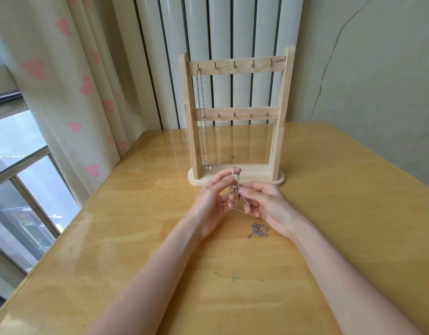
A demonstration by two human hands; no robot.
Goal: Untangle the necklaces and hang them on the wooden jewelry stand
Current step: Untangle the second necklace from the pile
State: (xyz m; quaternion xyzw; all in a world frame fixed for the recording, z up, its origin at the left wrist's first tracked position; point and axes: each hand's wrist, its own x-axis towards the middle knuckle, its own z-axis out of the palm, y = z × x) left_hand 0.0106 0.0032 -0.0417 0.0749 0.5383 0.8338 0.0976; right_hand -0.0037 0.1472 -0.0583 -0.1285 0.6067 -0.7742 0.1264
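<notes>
Both hands are working one silver chain [235,187] just in front of the wooden jewelry stand [235,122], raised off the bench [136,238]. Left hand [212,201] pinches the chain's top loop between fingertips; right hand [261,204] pinches it lower down, apparently at a knot or clasp, too small to tell which. One necklace [203,122] already hangs from the top-left hook, reaching down to the base. A third, pinkish chain [258,230] lies bunched on the bench just beside the right wrist. My take: keep the top pinch fixed and let the slack hang so the loops show, tease strands apart sideways instead of pulling lengthwise (that tightens knots), then open it into a single loop before going for the next free top hook [216,66]. Keep the dangling end off the bunched chain or they'll snag.
</notes>
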